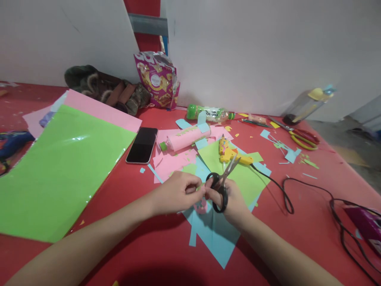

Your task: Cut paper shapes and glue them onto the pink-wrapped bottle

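My right hand [237,201] is closed around black-handled scissors [229,169], with a finger through a loop and the parted blades pointing up and away. The fingers of my left hand [175,191] are pinched together, meeting my right fingertips. Whatever lies between them is too small to make out. Just below the fingertips shows a small pink curled piece [201,206]; I cannot tell whether it is held or lying there. Under my hands are blue paper [220,238] and green paper [253,180]. A yellow glue gun [238,156] lies just beyond the scissors.
Behind my hands lies a pink-wrapped bottle [187,138], near a phone [142,145]. Green sheets [68,171] cover the left side. A labelled bottle [210,113], snack bag [157,81] and yellow-red scissors [303,139] lie farther back. A black cord [309,182] crosses the right.
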Demonstrator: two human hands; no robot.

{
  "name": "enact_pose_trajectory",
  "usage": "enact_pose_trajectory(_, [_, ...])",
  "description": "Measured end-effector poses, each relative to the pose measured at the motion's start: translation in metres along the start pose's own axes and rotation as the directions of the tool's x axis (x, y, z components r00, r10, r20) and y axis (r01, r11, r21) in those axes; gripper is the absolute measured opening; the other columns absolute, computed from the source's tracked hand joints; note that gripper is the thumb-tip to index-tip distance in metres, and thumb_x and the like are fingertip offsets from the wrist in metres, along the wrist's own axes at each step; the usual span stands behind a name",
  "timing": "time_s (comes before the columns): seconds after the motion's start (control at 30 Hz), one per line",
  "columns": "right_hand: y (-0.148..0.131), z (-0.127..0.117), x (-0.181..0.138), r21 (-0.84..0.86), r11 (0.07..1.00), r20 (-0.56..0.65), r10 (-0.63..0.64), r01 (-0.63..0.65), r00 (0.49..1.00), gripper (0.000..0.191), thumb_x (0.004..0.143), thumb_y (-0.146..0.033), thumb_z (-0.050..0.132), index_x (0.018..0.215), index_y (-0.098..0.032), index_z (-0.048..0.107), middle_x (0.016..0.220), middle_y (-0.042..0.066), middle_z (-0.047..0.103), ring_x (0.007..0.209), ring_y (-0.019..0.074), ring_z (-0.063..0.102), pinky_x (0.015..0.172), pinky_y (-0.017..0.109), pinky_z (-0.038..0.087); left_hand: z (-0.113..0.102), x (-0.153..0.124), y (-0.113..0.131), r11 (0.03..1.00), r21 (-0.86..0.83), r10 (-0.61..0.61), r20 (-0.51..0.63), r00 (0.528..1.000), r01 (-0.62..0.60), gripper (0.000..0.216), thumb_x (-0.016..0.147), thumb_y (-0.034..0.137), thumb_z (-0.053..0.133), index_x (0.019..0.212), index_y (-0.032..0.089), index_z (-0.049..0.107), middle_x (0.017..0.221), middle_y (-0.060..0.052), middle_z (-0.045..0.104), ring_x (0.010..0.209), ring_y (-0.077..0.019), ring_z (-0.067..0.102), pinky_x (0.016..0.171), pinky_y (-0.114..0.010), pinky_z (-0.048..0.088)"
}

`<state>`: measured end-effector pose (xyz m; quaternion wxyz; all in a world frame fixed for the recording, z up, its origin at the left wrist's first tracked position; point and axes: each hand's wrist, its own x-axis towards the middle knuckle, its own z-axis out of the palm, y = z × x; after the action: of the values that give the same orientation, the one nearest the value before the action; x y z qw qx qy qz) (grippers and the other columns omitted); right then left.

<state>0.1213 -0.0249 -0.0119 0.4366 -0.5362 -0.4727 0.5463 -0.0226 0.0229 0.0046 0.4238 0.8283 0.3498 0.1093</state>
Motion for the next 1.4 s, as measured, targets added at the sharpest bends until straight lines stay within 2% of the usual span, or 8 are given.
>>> enact_pose_trajectory(0.27, [-0.006, -0.011, 0.003, -0.217, 0.975, 0.226, 0.011, 0.039, 0.974, 0.007, 0.058, -0.008, 0.052, 0.056, -0.014, 0.048, 0.048, -0.005, 0.044, 0.045, 0.0061, 0.038, 0.044, 0.018, 0.032, -0.010, 0.001, -0.008, 1.000, -0.006, 0.020, 0.276, 0.961, -0.019, 0.023, 0.075, 0.024, 0.040, 0.056, 0.013, 0.048, 0.045, 0.005, 0.038, 0.043, -0.0054, 0.037, 0.044, -0.016, 0.028])
enact_pose_trajectory(0.43, [-0.005, -0.011, 0.004, -0.254, 0.964, 0.294, 0.004, 0.074, 0.956, 0.010, 0.057, -0.004, 0.051, 0.057, -0.014, 0.049, 0.050, -0.005, 0.046, 0.046, 0.0065, 0.040, 0.046, 0.018, 0.033, -0.010, 0.000, -0.010, 0.998, -0.017, 0.069, 0.321, 0.945, -0.067, 0.023, 0.076, 0.020, 0.039, 0.065, 0.012, 0.058, 0.047, 0.003, 0.046, 0.044, -0.0065, 0.042, 0.046, -0.016, 0.031])
enact_pose_trajectory(0.6, [-0.003, -0.011, 0.006, -0.196, 0.980, 0.228, 0.013, 0.033, 0.974, 0.013, 0.064, -0.017, 0.058, 0.056, -0.014, 0.048, 0.047, -0.006, 0.044, 0.043, 0.0058, 0.038, 0.044, 0.019, 0.032, -0.013, 0.002, -0.007, 0.997, 0.024, 0.070, 0.236, 0.969, -0.078, 0.027, 0.077, 0.024, 0.041, 0.061, 0.011, 0.058, 0.050, 0.002, 0.047, 0.049, -0.0071, 0.041, 0.048, -0.017, 0.030])
enact_pose_trajectory(0.77, [-0.001, -0.009, 0.007, -0.104, 0.995, 0.130, 0.023, -0.009, 0.991, 0.028, 0.066, -0.038, 0.060, 0.059, -0.015, 0.047, 0.049, -0.005, 0.044, 0.044, 0.0065, 0.039, 0.043, 0.020, 0.033, -0.021, 0.003, -0.007, 0.998, -0.049, 0.033, 0.058, 0.998, -0.030, 0.027, 0.077, 0.028, 0.042, 0.062, 0.011, 0.057, 0.054, 0.001, 0.049, 0.054, -0.0081, 0.042, 0.051, -0.017, 0.034])
enact_pose_trajectory(0.97, [0.001, -0.003, 0.000, 0.023, 0.991, 0.287, 0.122, -0.135, 0.950, 0.040, 0.067, -0.054, 0.054, 0.078, -0.016, 0.043, 0.058, -0.005, 0.043, 0.044, 0.0075, 0.043, 0.047, 0.024, 0.037, -0.031, 0.001, -0.005, 0.981, -0.191, -0.006, -0.199, 0.980, -0.032, 0.024, 0.076, 0.028, 0.045, 0.062, 0.012, 0.057, 0.057, 0.001, 0.053, 0.051, -0.0075, 0.044, 0.049, -0.018, 0.035])
enact_pose_trajectory(1.1, [0.003, -0.001, -0.005, -0.007, 0.995, 0.403, 0.097, -0.103, 0.910, 0.044, 0.070, -0.056, 0.049, 0.088, -0.017, 0.043, 0.070, -0.002, 0.041, 0.058, 0.0099, 0.043, 0.055, 0.025, 0.036, -0.033, 0.000, 0.000, 0.974, -0.228, -0.060, -0.330, 0.942, -0.018, 0.023, 0.075, 0.027, 0.046, 0.061, 0.012, 0.055, 0.053, 0.002, 0.049, 0.048, -0.0068, 0.041, 0.046, -0.018, 0.033])
enact_pose_trajectory(1.2, [0.004, -0.001, -0.006, -0.067, 0.995, 0.438, 0.090, -0.067, 0.895, 0.044, 0.072, -0.056, 0.047, 0.092, -0.017, 0.044, 0.073, -0.001, 0.039, 0.063, 0.0103, 0.038, 0.059, 0.025, 0.034, -0.032, -0.002, 0.002, 0.981, -0.192, -0.052, -0.361, 0.931, -0.019, 0.023, 0.076, 0.026, 0.045, 0.061, 0.012, 0.055, 0.052, 0.002, 0.049, 0.047, -0.0068, 0.040, 0.047, -0.018, 0.033])
enact_pose_trajectory(1.4, [0.003, -0.001, -0.008, -0.113, 0.993, 0.448, 0.092, -0.046, 0.889, 0.047, 0.071, -0.059, 0.045, 0.091, -0.017, 0.043, 0.071, -0.002, 0.039, 0.062, 0.0104, 0.034, 0.057, 0.024, 0.031, -0.027, -0.006, 0.006, 0.999, 0.023, 0.053, -0.329, 0.943, -0.048, 0.024, 0.077, 0.025, 0.043, 0.062, 0.012, 0.055, 0.059, 0.000, 0.055, 0.057, -0.0095, 0.046, 0.055, -0.020, 0.037])
